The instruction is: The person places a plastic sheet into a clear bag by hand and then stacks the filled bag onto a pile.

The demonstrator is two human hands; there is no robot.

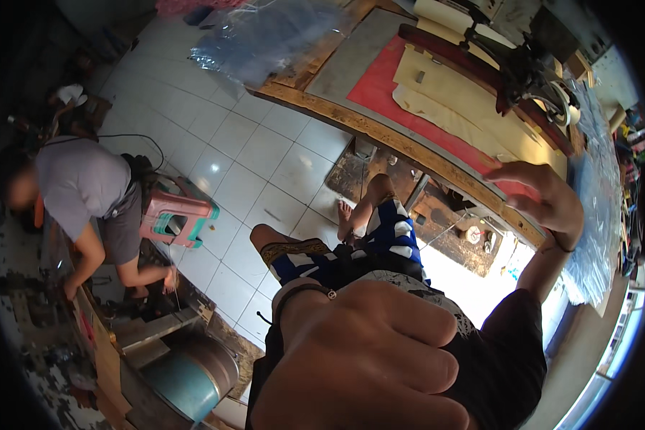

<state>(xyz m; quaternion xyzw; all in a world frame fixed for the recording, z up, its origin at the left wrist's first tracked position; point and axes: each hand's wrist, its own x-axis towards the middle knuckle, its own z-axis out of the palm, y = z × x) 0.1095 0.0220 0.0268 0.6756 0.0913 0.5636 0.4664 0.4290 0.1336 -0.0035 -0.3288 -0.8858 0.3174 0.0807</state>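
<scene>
Very close to the camera, my left hand [365, 351] fills the lower middle, with a bracelet [304, 287] at its wrist. Its fingers are curled, and whatever lies inside them is hidden. At the right, my right hand [545, 197] is raised by the edge of a wooden worktable [401, 150], fingers apart and gently bent, nothing in them. Nearest to it on the tabletop are a red sheet [380, 79] and several cream sheets [444, 93]. A dark sewing machine [512, 68] with a handwheel stands over the sheets.
Clear plastic sheeting [265, 39] hangs over the table's far left, with more plastic [595, 229] at its right. On the left, a co-worker [86, 179] bends forward beside a pink and green plastic stool [179, 211]. A metal drum [186, 376] stands lower left; white floor tiles [265, 172] lie between.
</scene>
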